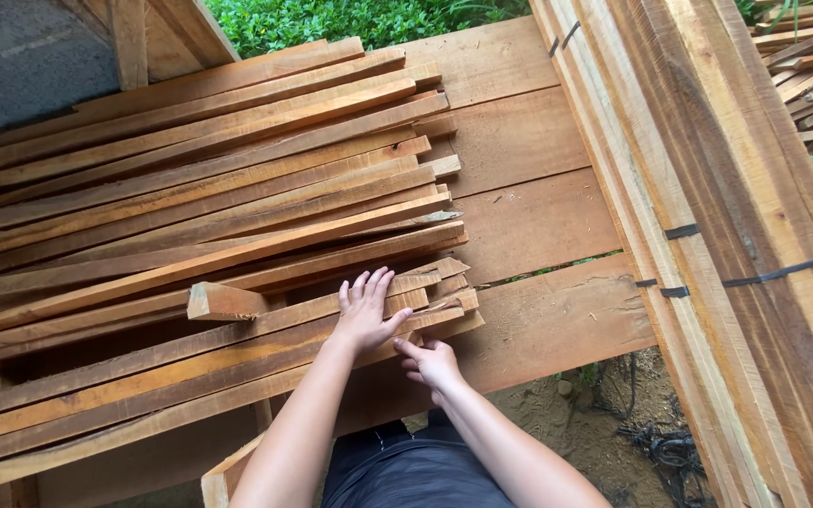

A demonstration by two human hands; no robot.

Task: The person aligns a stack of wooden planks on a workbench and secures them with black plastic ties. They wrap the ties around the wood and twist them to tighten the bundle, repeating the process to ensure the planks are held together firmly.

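your forearms rise from the bottom edge, above your dark trousers (406, 470); your left hand (365, 315) lies flat, palm down, on the near end of a wooden slat (237, 362) in the loose pile, its fingers spread apart and clamped on nothing; your right hand (433, 362) sits just beside it, fingers curled together and pinching at the cut end of the same near layer of slats, though whether it truly grips one you cannot tell from here; the slats under your hands lie at the front right edge of the pile, their ends roughly level with one another; judged from how things lie, these nearest few are squared up, while further back the stack (199, 207) remains ragged, the ends stepping in and out and several strips lying skewed across the rest; one short offcut block (223, 301) rests on top, just left of your left hand, apart from it; so most of the evening-up looks undone; beneath the pile broad planks (529, 226) form a platform, with bare earth (595, 404) and a tangle of dark wire (661, 447) showing past their near edge; to the right a long bundle of sawn boards (708, 235) runs away from you, bound with dark straps (681, 230); beyond everything, green plants (359, 19) edge the top of the view, and a grey concrete slab (21, 56) fills the far left corner.
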